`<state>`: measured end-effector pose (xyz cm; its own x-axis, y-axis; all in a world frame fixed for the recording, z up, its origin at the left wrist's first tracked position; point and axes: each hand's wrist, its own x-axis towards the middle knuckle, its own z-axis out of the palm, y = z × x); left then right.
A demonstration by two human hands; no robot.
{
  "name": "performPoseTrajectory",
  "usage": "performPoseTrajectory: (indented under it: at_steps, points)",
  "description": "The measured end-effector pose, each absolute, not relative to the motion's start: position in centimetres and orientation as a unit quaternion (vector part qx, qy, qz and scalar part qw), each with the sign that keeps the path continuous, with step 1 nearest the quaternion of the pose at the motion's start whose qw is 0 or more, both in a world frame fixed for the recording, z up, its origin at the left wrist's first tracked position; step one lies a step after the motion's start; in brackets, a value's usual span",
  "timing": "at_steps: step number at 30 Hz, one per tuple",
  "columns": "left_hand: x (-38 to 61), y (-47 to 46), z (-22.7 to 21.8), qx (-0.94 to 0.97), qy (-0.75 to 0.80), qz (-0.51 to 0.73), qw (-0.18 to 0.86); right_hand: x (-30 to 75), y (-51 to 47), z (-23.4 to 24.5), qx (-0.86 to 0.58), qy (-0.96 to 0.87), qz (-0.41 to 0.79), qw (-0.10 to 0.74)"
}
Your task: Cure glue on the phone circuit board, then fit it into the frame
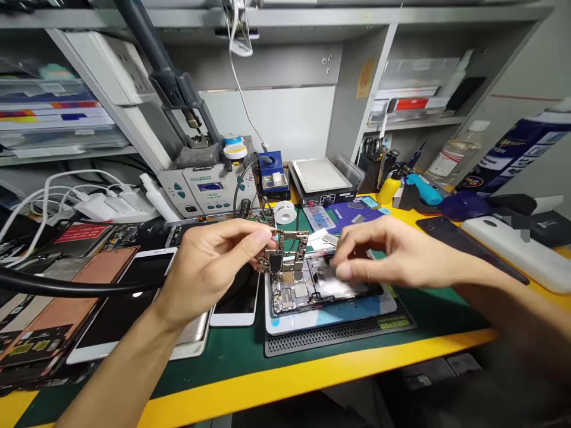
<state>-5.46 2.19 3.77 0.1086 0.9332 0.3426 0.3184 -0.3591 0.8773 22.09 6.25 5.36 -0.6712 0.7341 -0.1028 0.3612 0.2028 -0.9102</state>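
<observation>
My left hand pinches a gold-and-black phone logic board by its edge between thumb and fingers, holding it above the bench. My right hand hangs over an opened phone chassis, its blurred fingertips at or on the inner metal. That phone lies on a white and blue pad, set on a dark perforated mat. Whether my right fingers hold anything small is hidden.
Several phones lie on the green bench mat to the left, under a black cable. Behind stand a hot-air rework station, a heating plate and a solder spool. The yellow bench edge runs along the front.
</observation>
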Motion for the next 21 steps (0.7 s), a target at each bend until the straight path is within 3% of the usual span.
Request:
performPoseTrajectory:
  at_steps: [3,7,13,21]
  points:
    - [-5.8,1.3,2.5,0.687,0.457,0.491,0.280,21.8,5.1,4.8,-0.332,-0.874,0.334,0.121]
    - [-6.2,0.5,1.7,0.786,0.396,0.445,0.167,21.0,4.1,3.6,-0.288,-0.923,0.237,0.094]
    - [-6.5,1.1,2.0,0.846,0.366,0.387,0.018,20.4,3.5,2.9,-0.257,-0.922,0.255,0.136]
    - [-7.1,1.0,1.2,0.888,0.323,0.328,0.000,20.6,3.1,2.4,-0.254,-0.920,0.225,0.198]
